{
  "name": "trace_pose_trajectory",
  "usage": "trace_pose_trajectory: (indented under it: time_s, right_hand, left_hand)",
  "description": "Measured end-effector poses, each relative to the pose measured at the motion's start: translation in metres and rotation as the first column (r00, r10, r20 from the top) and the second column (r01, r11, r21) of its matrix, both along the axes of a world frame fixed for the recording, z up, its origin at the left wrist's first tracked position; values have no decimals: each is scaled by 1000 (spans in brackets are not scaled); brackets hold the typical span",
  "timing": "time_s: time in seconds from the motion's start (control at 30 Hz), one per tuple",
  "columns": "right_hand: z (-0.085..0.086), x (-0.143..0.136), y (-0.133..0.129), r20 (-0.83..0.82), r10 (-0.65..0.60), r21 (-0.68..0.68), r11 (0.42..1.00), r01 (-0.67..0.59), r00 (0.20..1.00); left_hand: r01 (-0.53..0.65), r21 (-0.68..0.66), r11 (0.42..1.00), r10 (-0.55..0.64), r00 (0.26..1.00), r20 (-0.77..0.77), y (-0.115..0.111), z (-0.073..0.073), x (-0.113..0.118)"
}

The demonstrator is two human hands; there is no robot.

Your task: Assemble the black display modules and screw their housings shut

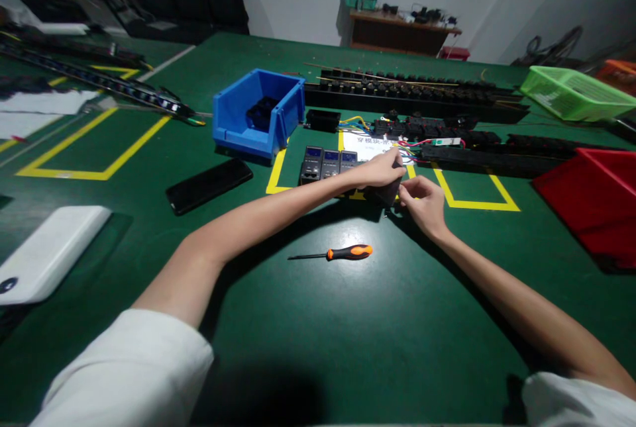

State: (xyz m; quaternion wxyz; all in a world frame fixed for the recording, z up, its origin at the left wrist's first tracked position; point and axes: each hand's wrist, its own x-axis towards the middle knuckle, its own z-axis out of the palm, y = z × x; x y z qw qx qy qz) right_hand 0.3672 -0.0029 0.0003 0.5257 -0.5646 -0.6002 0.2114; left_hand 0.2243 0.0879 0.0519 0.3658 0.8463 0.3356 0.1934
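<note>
White sleeve [129,367], dark block [386,194] in left grip [392,165], jutting below

Can read "穿模块" on white paper [370,149], slightly upper right of frame centre; can't make out rest of line, nor tiny print on dark modules [331,163], centre.

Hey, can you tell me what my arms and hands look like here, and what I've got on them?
Your left sleeve is white and loose, ending above the elbow; your right sleeve, also white, shows only partly. Your left forearm and right forearm are bare. Your left hand and right hand are ungloved, with no watch or bracelet visible.
</note>
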Motion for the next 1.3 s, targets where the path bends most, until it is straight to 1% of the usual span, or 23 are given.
trace_pose_trajectory:
  time_s: [0.07,0.13,0.17,0.2,0.23,0.27,0.3,0.33,0.37,0.43,0.47,0.53,0.57,0.63,0.7,0.73,0.8,0.87,0.93,0.97,1.13,1.3]
  right_hand:
    - [3,-1,-7,-6,-12,66,998,12,1000]
    - [5,-1,-18,36,-18,185,983,11,999]
    - [7,-2,-25,124,-3,251,968,-28,992]
    - [8,-3,-32,246,44,289,950,-117,968]
    - [10,-5,-40,298,95,285,941,-184,950]
    - [11,-9,-47,351,160,264,928,-262,922]
    - [13,-15,-53,467,302,198,880,-431,831]
    - [14,-21,-58,558,400,113,831,-545,727]
    - [15,-29,-63,619,439,38,811,-584,651]
    - [15,-43,-68,681,488,-98,799,-593,546]
    - [14,-49,-70,686,518,-142,784,-604,511]
    - [12,-53,-72,666,558,-179,763,-621,495]
    - [11,-52,-72,642,576,-179,754,-632,505]
    - [10,-43,-74,560,616,-167,739,-653,554]
    - [9,-30,-75,429,609,-142,774,-616,667]
    - [9,-23,-76,367,584,-141,804,-577,724]
    - [7,-12,-75,249,456,-145,890,-433,854]
    - [5,-7,-73,61,360,-213,916,-340,931]
    - [3,-6,-70,-86,299,-277,909,-311,950]
    - [2,-7,-69,-121,288,-299,902,-311,950]
    - [0,-9,-66,-106,281,-343,890,-300,954]
    - [1,-8,-67,-149,282,-345,883,-317,948]
  left_hand:
    - [14,-2,1000,-13,993,114,-6,4,-6]
    - [38,-21,999,-31,962,273,-17,8,-18]
    - [50,-31,998,-38,947,319,-23,10,-26]
    - [60,-47,997,-41,942,334,-30,12,-36]
    - [70,-54,996,-47,938,343,-38,14,-47]
    - [84,-47,995,-62,935,350,-46,14,-58]
    - [96,-46,994,-75,936,344,-54,14,-69]
    - [91,-45,995,-70,935,348,-60,12,-81]
    - [79,-47,996,-58,935,351,-66,10,-91]
    - [45,-65,997,-20,941,338,-73,3,-109]
    - [15,-76,997,11,945,326,-74,0,-116]
    - [-50,-58,997,67,945,321,-74,-7,-126]
    - [-75,-55,996,89,943,319,-73,-10,-129]
    - [-111,-59,992,123,944,308,-69,-14,-134]
    - [-137,-64,989,149,945,290,-67,-15,-137]
    - [-147,-61,987,159,946,283,-66,-16,-138]
    - [-161,-51,986,168,947,272,-66,-17,-140]
    - [-164,-42,985,170,950,263,-68,-19,-141]
    - [-168,-43,985,173,951,254,-70,-20,-143]
    - [-171,-47,984,177,951,253,-71,-22,-143]
    - [-186,-82,979,201,943,265,-73,-27,-146]
    - [-195,-122,973,223,929,296,-76,-29,-151]
